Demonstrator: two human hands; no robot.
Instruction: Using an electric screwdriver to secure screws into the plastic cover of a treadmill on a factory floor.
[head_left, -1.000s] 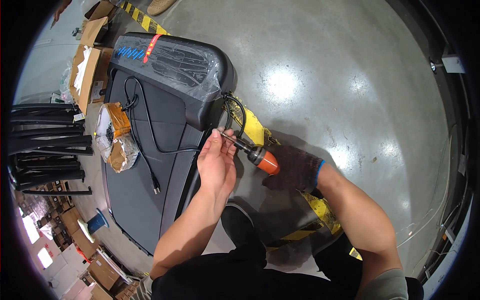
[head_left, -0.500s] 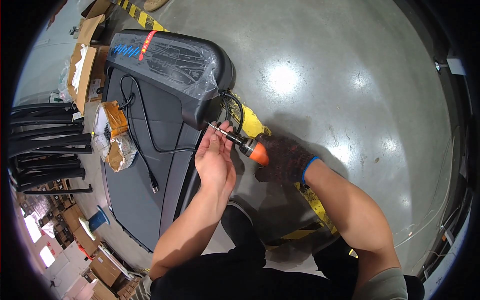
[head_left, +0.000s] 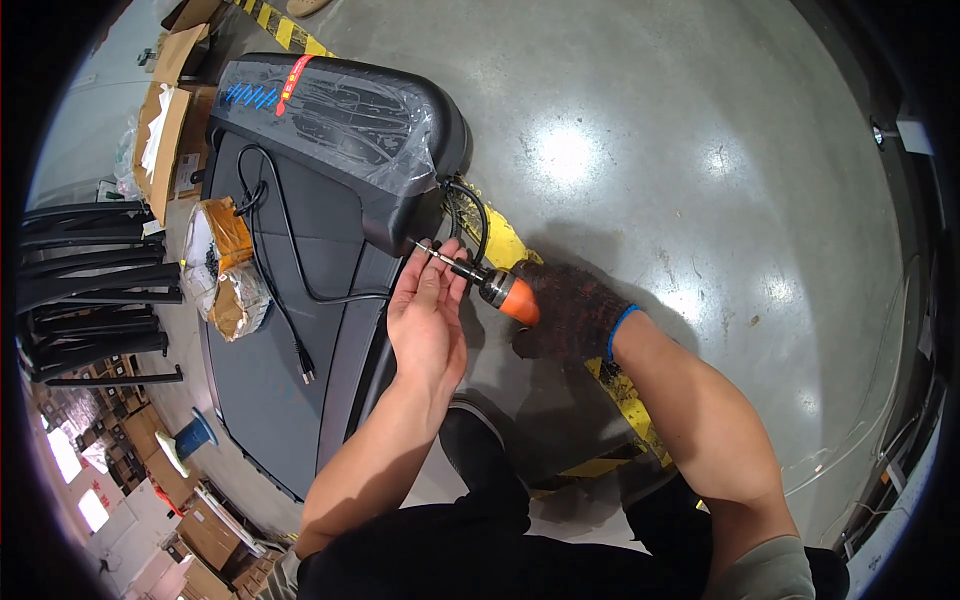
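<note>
Screwdriver (head_left: 480,280) nearer treadmill (head_left: 330,120) (between hands)

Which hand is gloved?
The right hand, in a dark knit glove with a blue cuff, grips the orange-handled screwdriver. The left hand is bare, its fingers at the tool's metal shaft beside the treadmill.

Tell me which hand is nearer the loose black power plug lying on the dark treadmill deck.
Left. The bare left hand sits just right of the black power plug; the gloved right hand is farther right, gripping the orange-handled screwdriver.
</note>
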